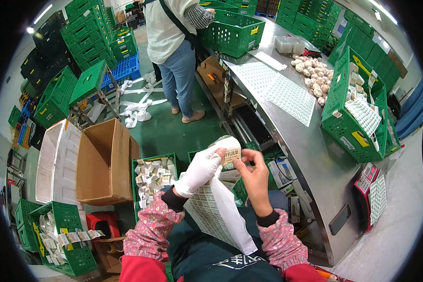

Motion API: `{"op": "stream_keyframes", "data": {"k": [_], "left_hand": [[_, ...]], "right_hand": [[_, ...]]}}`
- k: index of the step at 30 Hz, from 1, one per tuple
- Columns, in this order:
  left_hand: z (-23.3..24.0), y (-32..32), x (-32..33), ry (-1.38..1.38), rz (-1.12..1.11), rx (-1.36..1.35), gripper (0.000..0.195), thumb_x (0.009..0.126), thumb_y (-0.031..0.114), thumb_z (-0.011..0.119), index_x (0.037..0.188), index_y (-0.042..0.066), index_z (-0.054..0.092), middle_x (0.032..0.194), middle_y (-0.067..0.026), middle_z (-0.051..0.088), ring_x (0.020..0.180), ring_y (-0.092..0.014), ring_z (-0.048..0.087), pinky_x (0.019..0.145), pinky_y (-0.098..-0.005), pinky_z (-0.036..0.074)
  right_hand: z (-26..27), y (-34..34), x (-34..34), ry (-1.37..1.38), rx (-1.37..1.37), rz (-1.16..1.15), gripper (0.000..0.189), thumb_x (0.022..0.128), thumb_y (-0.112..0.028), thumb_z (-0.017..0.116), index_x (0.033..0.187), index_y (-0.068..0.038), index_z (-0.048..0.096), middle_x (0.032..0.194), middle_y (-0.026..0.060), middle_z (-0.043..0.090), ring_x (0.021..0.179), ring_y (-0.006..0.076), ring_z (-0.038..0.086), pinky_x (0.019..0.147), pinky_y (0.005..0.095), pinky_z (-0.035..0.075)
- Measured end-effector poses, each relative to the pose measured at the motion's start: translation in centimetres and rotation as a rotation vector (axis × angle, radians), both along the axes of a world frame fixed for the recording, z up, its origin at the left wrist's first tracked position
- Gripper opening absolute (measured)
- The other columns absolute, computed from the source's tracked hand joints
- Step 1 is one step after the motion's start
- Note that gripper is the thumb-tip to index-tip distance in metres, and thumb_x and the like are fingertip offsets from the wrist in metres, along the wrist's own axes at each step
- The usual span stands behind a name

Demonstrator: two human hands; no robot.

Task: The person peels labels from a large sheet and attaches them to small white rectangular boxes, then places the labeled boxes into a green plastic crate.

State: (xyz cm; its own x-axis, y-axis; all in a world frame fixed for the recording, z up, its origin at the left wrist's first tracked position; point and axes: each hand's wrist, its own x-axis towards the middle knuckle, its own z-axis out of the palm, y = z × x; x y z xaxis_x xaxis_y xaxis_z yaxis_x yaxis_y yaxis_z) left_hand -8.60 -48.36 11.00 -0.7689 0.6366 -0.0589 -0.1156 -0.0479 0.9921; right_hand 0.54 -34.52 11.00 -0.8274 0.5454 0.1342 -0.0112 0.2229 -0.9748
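My left hand (200, 171), in a white glove with a bare thumb tip, grips a looped, printed paper band (232, 159) in front of my chest. My right hand (255, 169) is bare and pinches the right edge of this same band between thumb and fingers. Below the left hand hangs a sheet of small printed stickers (208, 211), its white backing (232, 208) curling toward the right; its upper end is hidden by the hand. Left of my hands, a green crate (175, 160) holds many printed paper bands (158, 174).
A steel table (298, 151) on the right bears sticker sheets (282, 90), garlic bulbs (313, 75), a green crate (349, 137), a red scale (366, 178) and a phone (340, 219). Another person (178, 53) stands ahead. At left are a cardboard box (95, 158) and a crate of bands (72, 261).
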Motion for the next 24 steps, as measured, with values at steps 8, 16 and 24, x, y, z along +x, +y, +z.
{"op": "stream_keyframes", "data": {"k": [8,16,24], "left_hand": [[0.8,0.0,0.1,-0.013,-0.179,0.124,0.054,0.099,0.022,0.054,0.146,0.008,0.032,0.135,-0.0063,0.049,0.120,-0.011,0.045,0.100,-0.0273,0.037],[0.5,0.2,0.2,-0.006,-0.186,0.126,0.067,0.096,0.013,0.055,0.152,0.010,0.018,0.138,-0.0045,0.046,0.112,-0.010,0.048,0.094,-0.0247,0.040],[0.1,0.6,0.6,0.072,-0.145,0.179,0.065,0.097,0.017,0.054,0.152,0.010,0.019,0.137,-0.0036,0.046,0.105,-0.007,0.049,0.092,-0.0241,0.041]], "right_hand": [[0.5,2.5,-0.8,0.082,-0.258,0.215,0.011,0.090,-0.010,0.066,0.088,-0.001,0.060,0.081,-0.0016,0.060,0.073,0.0032,0.054,0.066,0.0188,0.044],[1.5,3.8,-1.1,0.092,-0.171,0.281,0.011,0.089,-0.008,0.065,0.086,-0.001,0.058,0.075,-0.0034,0.057,0.068,0.0016,0.048,0.060,0.0188,0.039],[0.9,4.2,-0.6,0.096,-0.241,0.326,0.011,0.090,-0.008,0.065,0.087,-0.001,0.056,0.076,-0.0041,0.055,0.069,0.0018,0.048,0.061,0.0189,0.040]]}}
